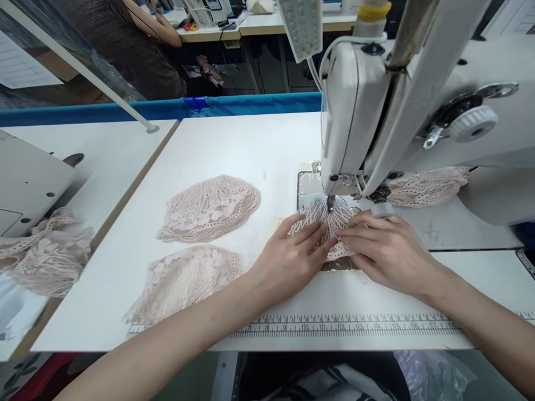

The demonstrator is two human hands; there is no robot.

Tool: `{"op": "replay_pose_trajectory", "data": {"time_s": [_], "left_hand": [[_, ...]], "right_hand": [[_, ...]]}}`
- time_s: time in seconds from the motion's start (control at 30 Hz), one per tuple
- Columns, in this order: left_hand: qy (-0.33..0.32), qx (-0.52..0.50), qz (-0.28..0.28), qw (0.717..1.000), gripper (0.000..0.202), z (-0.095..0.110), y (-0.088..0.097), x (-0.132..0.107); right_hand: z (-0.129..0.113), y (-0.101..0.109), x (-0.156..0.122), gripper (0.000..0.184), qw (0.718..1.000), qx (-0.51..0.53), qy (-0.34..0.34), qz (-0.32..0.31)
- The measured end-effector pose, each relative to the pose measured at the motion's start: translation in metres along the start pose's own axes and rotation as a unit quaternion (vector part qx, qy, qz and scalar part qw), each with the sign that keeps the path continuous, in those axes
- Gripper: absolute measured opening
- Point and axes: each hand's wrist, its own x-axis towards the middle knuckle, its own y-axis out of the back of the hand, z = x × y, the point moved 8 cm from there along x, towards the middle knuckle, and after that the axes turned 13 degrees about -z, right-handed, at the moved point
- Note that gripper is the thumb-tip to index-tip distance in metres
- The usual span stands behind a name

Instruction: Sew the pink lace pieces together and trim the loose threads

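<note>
A pale pink lace piece (328,214) with fringe-like threads lies under the needle and presser foot of a white sewing machine (355,106). My left hand (295,253) bears on its left side, fingers bent and closed on the lace. From the right, my right hand (384,248) grips the other side with its fingers drawn together near the presser foot. Both thumbs are mostly hidden. Left of my hands, an upper lace piece (213,209) lies flat, and below it a lower lace piece (188,278) is partly covered by my left forearm.
More lace (430,186) sits behind the needle, under the machine arm. A printed ruler (334,326) runs along the front edge of the white table (251,145). Bunched lace (54,256) lies at far left beside another machine (33,178). Another person's arm (154,25) shows beyond.
</note>
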Motion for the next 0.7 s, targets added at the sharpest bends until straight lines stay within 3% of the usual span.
{"op": "replay_pose_trajectory", "data": {"time_s": [0.7], "left_hand": [[0.041, -0.021, -0.010, 0.999, 0.033, -0.029, -0.012, 0.016]], "right_hand": [[0.013, -0.005, 0.008, 0.025, 0.992, -0.101, -0.012, 0.075]]}}
